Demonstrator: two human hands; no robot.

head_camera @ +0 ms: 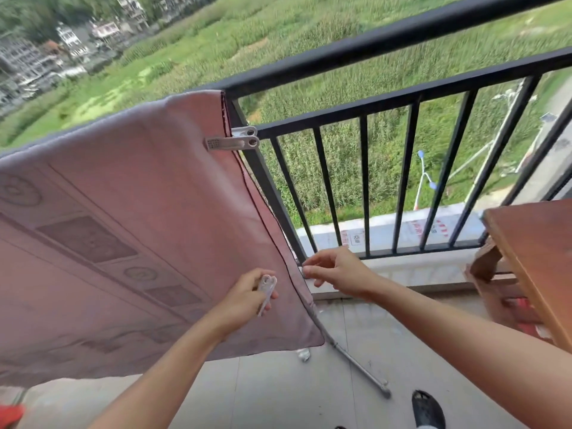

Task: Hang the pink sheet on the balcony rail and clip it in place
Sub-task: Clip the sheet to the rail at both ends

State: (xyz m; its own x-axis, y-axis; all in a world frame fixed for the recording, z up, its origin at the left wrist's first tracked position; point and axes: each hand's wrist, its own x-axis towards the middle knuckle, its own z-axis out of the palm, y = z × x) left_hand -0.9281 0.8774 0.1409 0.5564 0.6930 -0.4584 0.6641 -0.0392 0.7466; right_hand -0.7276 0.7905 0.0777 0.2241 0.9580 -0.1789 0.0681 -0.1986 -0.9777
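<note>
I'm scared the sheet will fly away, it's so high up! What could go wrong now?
Only one clip shows on the pink sheet, near the top rail, so wind might lift the loose lower edge. The spare clip sits loosely in the left hand close to the open bars; it might slip through and fall. The right hand has only a light pinch on the sheet's edge.
</note>
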